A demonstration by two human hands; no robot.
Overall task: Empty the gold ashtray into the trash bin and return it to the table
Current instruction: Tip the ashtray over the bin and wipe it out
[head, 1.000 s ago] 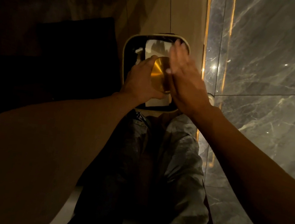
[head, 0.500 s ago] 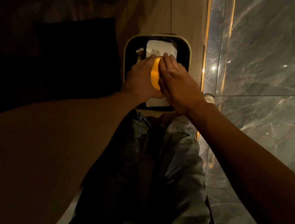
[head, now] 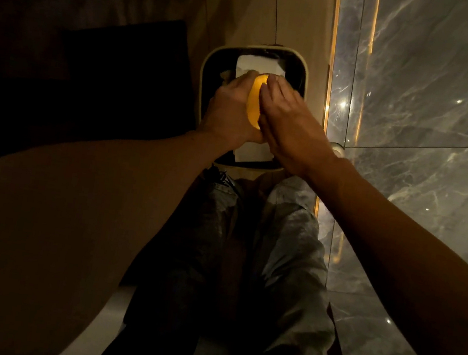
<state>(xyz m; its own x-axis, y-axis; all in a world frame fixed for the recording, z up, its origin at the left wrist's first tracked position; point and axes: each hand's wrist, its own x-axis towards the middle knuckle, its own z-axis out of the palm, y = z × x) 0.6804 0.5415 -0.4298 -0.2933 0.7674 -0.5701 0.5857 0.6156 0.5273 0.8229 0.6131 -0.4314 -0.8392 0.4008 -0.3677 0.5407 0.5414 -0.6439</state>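
Note:
The gold ashtray (head: 254, 102) is tipped on its edge over the open trash bin (head: 205, 83), a square bin with a pale rim and a dark inside. My left hand (head: 231, 110) grips the ashtray from the left. My right hand (head: 287, 121) lies flat against the ashtray's right side, fingers together. White paper (head: 257, 63) lies inside the bin under the hands. Only a narrow gold strip of the ashtray shows between the hands.
A grey marble wall (head: 431, 114) with a lit gold strip (head: 329, 70) runs along the right. A dark piece of furniture (head: 120, 77) stands left of the bin. My legs in grey trousers (head: 260, 256) are below, on a beige tiled floor (head: 302, 21).
My right hand was raised with fingers spread beside the ashtray; it has come down flat against it. The ashtray's broad gold face is now mostly covered. The left hand stays in place.

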